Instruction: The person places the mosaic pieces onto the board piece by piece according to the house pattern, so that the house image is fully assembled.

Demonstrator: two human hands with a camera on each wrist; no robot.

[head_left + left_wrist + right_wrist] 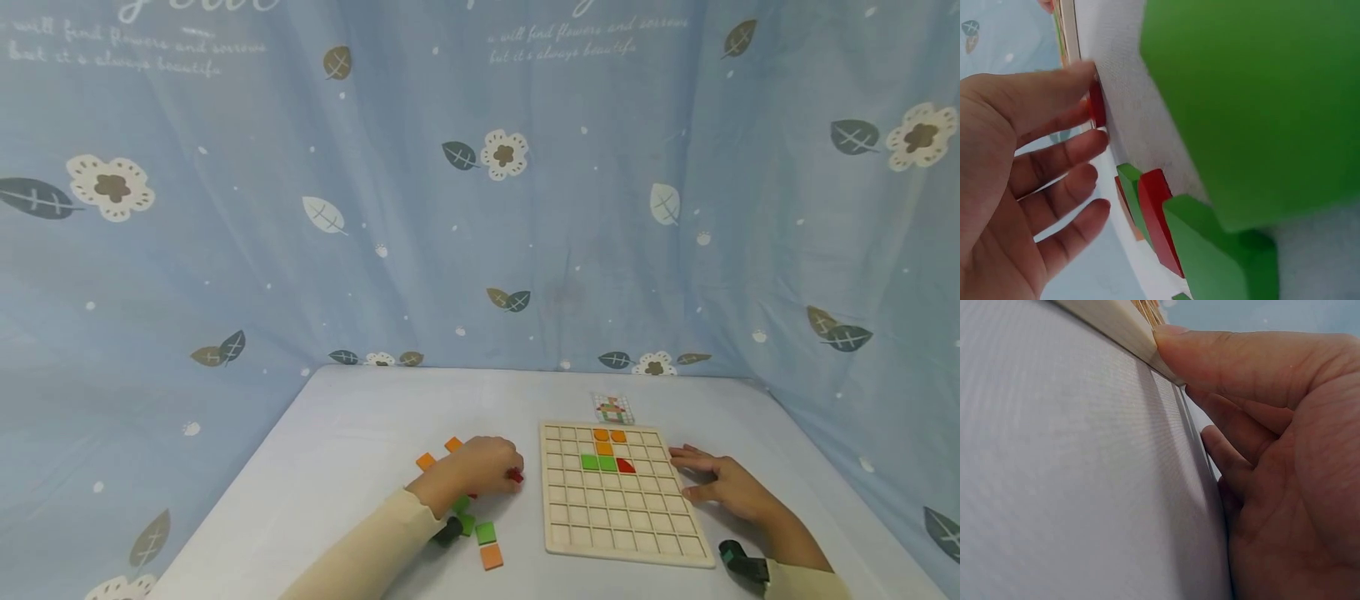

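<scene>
My left hand (483,465) pinches a small red piece (514,475) between thumb and forefinger, just left of the board. In the left wrist view the red piece (1097,105) shows at the fingertips, while the other fingers are loosely bent. The wooden grid board (622,521) carries two orange rounded pieces (610,436), an orange square (604,448), two green squares (598,462) and a red quarter-round piece (626,466). At the board's right edge rests my right hand (723,487), fingers spread; its thumb (1229,362) touches the board's side in the right wrist view.
Loose orange and green pieces lie around the left forearm, among them a green square (486,533) and an orange square (491,557). Behind the board is a small pattern card (612,409). A blue printed curtain (480,208) hangs at the table's back.
</scene>
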